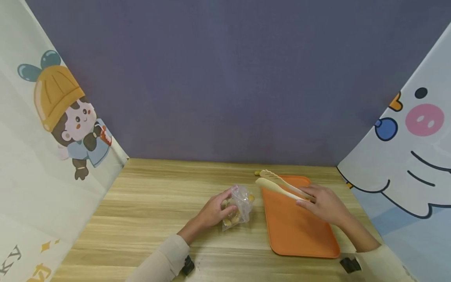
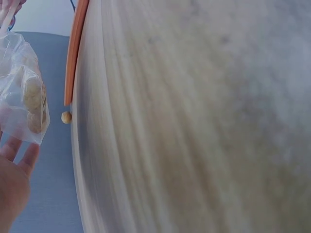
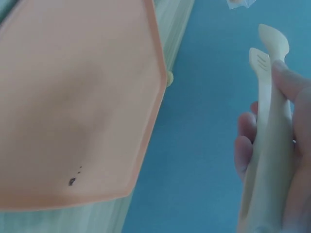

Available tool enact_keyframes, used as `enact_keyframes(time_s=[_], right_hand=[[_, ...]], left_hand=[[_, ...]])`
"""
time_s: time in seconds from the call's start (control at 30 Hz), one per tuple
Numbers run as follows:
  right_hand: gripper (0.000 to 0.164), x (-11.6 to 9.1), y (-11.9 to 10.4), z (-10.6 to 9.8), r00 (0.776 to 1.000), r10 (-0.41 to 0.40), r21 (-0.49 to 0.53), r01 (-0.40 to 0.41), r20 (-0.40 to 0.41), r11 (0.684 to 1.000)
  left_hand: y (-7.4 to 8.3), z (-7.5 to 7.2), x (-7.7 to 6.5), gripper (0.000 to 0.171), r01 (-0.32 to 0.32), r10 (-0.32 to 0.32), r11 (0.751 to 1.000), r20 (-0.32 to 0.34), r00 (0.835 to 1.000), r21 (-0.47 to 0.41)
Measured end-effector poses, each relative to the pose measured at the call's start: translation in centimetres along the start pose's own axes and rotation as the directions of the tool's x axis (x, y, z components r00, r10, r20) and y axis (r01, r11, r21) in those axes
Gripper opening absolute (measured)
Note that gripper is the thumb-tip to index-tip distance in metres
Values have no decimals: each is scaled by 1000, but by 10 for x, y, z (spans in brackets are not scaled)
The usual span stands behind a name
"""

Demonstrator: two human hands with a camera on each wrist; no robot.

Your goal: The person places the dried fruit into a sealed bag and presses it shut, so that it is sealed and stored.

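A clear plastic bag with several round, yellowish pieces inside is held up over the wooden table by my left hand. In the left wrist view, the fingers and thumb side are at the bag's lower end, the hand partly cut off by the frame. My right hand grips cream-coloured tongs above the orange tray. Their tips are apart and point left, toward the bag; in the right wrist view the tongs pinch nothing. One small yellowish ball lies on the table behind the tong tips.
The wooden table extends left of the bag and meets a dark back wall. White panels with cartoon prints flank both sides. A few dark specks mark the tray in the right wrist view.
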State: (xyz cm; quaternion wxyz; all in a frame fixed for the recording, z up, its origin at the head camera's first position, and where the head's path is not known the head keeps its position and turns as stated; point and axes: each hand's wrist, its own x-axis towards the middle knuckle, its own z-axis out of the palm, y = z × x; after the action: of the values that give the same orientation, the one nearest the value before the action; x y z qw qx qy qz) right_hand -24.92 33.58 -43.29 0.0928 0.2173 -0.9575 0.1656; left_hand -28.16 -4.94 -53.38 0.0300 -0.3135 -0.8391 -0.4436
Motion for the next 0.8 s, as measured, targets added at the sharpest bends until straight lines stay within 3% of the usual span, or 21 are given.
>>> enact_keyframes(time_s=[0.3, 0.57, 0.8], right_hand=[[57, -22, 10, 1, 995, 100, 20, -100, 16, 995], [55, -44, 21, 10, 987, 147, -14, -148, -61, 989], [56, -68, 37, 20, 960, 265, -14, -267, -91, 964]], left_hand=[[4, -4, -6, 66, -7, 7, 1000, 18, 1000, 1], [4, -5, -10, 65, -9, 10, 1000, 36, 999, -10], [4, -5, -16, 67, 7, -6, 1000, 56, 998, -15]])
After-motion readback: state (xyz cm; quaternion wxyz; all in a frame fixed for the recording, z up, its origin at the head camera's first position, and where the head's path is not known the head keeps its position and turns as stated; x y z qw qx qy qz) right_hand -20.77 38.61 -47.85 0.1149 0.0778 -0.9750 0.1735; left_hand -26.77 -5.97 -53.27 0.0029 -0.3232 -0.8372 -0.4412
